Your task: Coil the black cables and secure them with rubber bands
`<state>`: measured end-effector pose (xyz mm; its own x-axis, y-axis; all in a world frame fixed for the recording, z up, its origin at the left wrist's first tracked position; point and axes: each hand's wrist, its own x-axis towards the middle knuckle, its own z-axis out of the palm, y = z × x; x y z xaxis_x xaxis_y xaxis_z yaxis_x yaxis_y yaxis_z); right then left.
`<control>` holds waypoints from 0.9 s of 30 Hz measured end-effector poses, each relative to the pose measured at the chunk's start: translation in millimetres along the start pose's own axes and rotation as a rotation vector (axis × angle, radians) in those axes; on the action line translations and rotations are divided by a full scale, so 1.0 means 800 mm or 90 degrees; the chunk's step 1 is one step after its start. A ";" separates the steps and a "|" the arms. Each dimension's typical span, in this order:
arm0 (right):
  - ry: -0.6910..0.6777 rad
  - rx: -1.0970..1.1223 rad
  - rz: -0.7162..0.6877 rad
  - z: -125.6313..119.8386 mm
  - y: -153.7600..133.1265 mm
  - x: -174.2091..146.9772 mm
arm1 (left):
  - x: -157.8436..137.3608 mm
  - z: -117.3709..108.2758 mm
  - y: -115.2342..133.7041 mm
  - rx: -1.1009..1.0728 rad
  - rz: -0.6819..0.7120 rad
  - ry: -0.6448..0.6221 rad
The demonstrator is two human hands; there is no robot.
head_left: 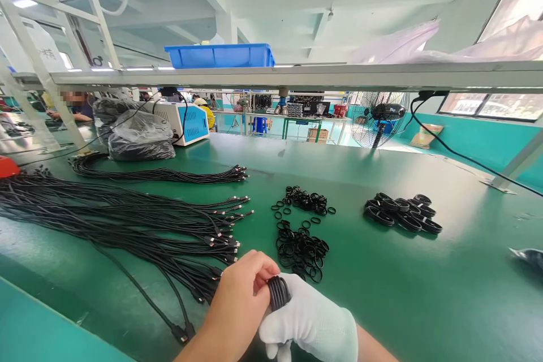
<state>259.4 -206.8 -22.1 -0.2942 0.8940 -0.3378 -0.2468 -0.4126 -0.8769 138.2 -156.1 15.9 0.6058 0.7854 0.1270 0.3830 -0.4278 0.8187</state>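
Observation:
A black cable (279, 293), wound into a tight coil, is held between my two hands near the table's front edge. My right hand (311, 317), in a white glove, is closed round the coil. My bare left hand (244, 297) presses its bent fingers against the coil's left side. Just beyond my hands lies a pile of black rings (301, 246), with a second ring pile (309, 199) behind it. On the left, long straight black cables (127, 215) lie in a thick bundle, their plug ends pointing toward the middle. Coiled cables (403, 214) are heaped at the right.
A green table (424, 283) spans the view. At its back left stand a black plastic bag (139, 133) and a blue-and-white machine (182, 121). Overhead, a shelf (305, 76) carries a blue bin (218, 56). A fan (377, 116) stands behind the table. Further left sits another person.

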 end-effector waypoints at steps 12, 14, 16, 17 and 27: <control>0.005 0.071 -0.023 0.004 -0.021 -0.011 | -0.003 0.000 -0.016 0.093 0.100 -0.003; 0.007 0.062 -0.022 0.002 -0.020 -0.011 | -0.007 0.005 -0.023 0.141 0.156 -0.014; 0.008 0.055 -0.025 0.002 -0.020 -0.011 | -0.011 0.013 -0.028 0.193 0.187 -0.007; 0.007 0.052 -0.030 0.003 -0.021 -0.012 | -0.013 0.016 -0.029 0.214 0.197 -0.003; 0.240 0.183 -0.167 -0.022 -0.039 -0.023 | 0.041 -0.033 -0.015 0.203 0.034 -0.048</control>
<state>289.0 -207.2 5.6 0.1498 0.9522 -0.2662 -0.5259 -0.1513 -0.8370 135.3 -113.9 24.9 0.6765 0.7277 0.1130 0.5407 -0.5950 0.5946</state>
